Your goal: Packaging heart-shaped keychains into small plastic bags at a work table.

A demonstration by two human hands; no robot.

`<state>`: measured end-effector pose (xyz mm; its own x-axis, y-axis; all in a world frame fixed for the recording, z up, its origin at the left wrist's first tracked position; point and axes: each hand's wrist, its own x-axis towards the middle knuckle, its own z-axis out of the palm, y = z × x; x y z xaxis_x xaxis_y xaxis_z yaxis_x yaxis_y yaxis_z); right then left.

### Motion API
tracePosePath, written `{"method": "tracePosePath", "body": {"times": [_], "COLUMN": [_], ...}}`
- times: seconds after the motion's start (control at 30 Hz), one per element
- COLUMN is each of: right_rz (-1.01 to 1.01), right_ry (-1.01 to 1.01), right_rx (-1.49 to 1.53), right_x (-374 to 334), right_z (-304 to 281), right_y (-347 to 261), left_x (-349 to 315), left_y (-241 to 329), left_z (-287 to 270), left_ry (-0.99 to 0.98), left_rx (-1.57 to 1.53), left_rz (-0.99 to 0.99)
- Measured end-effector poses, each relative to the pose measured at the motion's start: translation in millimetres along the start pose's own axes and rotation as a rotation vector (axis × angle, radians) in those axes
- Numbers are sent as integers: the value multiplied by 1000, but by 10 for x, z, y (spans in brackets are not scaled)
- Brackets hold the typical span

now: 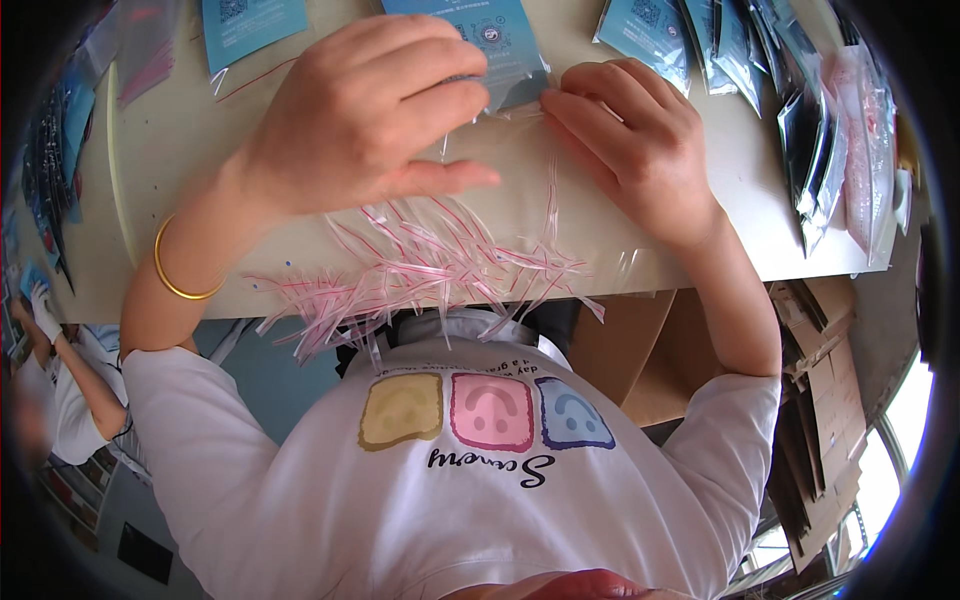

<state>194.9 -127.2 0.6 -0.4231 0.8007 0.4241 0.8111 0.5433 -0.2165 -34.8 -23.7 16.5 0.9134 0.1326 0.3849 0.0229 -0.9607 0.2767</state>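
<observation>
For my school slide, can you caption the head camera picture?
Two bare hands, left hand and right hand, press a clear bag above pink-edged strips.

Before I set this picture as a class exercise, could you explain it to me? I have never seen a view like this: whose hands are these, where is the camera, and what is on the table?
There is no machine here, only a person working with two bare hands. The single picture comes from a wide fisheye camera worn on the person's head, looking down, so straight edges curve near the rim and the white printed T-shirt fills the bottom.

The left hand, with a thin gold bangle on its wrist, presses on a clear plastic packet with a blue card inside. The right hand touches the packet's clear flap beside it; no closed grip is visible.

On the cream table lies a loose heap of thin clear strips with red edges. More blue-card packets lie along the far edge.
</observation>
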Motion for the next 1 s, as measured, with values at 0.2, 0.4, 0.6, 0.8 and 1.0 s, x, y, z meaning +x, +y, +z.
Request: {"method": "tracePosePath", "body": {"times": [0.2, 0.4, 0.6, 0.8, 1.0], "right_rz": [118, 132, 196, 356, 423], "right_ry": [-41, -81, -101, -110, -135], "right_rx": [149, 211, 224, 211, 215], "right_x": [75, 87, 92, 155, 207], "right_z": [-35, -94, -48, -11, -14], "right_y": [21, 8, 40, -54, -108], "left_x": [-198, -221, -212, -197, -238], "left_y": [101, 28, 5, 23, 1], "left_z": [102, 159, 128, 53, -28], "left_ry": [91, 153, 149, 63, -162], "left_rx": [31, -195, -259, -279, -166], "left_rz": [-78, -195, -269, -384, -252]}}
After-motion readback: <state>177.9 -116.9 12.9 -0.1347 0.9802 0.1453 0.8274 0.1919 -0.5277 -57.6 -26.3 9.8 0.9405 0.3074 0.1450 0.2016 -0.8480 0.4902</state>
